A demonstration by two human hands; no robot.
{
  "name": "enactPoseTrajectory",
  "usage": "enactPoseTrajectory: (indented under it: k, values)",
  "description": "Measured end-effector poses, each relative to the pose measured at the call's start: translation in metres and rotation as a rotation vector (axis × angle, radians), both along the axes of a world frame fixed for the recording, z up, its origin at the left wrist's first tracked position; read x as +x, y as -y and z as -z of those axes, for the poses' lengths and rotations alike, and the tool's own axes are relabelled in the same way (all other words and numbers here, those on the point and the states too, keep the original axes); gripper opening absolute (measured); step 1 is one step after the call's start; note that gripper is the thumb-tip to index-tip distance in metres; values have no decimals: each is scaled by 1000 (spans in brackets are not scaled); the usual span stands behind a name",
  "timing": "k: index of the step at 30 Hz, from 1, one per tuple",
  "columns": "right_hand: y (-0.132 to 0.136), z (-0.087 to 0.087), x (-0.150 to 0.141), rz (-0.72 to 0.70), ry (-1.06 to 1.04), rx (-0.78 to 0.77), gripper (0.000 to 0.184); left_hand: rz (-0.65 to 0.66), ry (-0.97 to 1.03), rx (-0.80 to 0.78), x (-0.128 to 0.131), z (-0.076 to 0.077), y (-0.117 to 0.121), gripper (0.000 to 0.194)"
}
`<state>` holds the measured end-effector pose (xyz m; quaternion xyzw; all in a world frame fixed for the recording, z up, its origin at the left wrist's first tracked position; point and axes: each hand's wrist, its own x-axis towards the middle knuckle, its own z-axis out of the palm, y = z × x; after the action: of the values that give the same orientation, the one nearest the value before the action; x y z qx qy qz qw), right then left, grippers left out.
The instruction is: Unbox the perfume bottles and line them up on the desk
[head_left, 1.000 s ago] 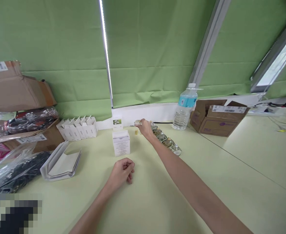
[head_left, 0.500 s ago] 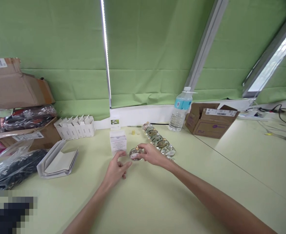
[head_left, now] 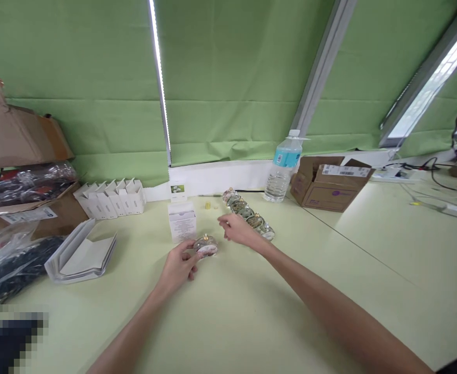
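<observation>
My left hand point(head_left: 179, 264) has its thumb and fingers closed on the left side of a small, flat, rounded glass bottle point(head_left: 206, 246) with a gold neck on top. The bottle is on or just above the table. To the right, my right hand point(head_left: 234, 228) is raised off it, fingers loosely bent and apart, nothing seen in them. Behind that hand runs a slanting row of similar glass bottles point(head_left: 255, 222), partly covered by it. A white printed box point(head_left: 183, 222) stands upright just behind my left hand. A small gold cap point(head_left: 207, 205) lies farther back.
Several white boxes point(head_left: 113, 200) stand at the back left, near flattened white card point(head_left: 90, 254). Cartons and plastic-wrapped goods point(head_left: 26, 182) are stacked at far left. A water bottle point(head_left: 283, 171) and an open brown carton point(head_left: 330, 187) stand at back right, with cables beyond.
My left hand has taken hold of the glass bottle. My right hand has let go of it and moved slightly away. The view has shifted a little.
</observation>
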<state>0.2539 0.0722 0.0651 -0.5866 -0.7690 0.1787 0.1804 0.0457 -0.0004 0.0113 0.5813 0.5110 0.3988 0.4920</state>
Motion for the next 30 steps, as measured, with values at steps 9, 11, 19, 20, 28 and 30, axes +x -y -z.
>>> enactPoseTrajectory:
  k: [9,11,19,20,28,30]
  values:
    - [-64,17,-33,279,133,62,34,9,-2,5,-2,0,-1,54]
    - [-69,20,-37,301,158,62,33,5,-5,-10,-1,-2,-1,55]
    - [-87,35,-43,313,237,94,33,17,-26,-12,-1,-1,-2,53]
    - [-88,36,-42,309,242,99,35,17,-22,-1,-2,0,-2,52]
    - [-77,32,-30,191,242,166,30,34,-35,-4,-2,-2,-1,52]
    - [-68,32,-27,131,234,181,30,30,-30,-2,-2,-3,0,52]
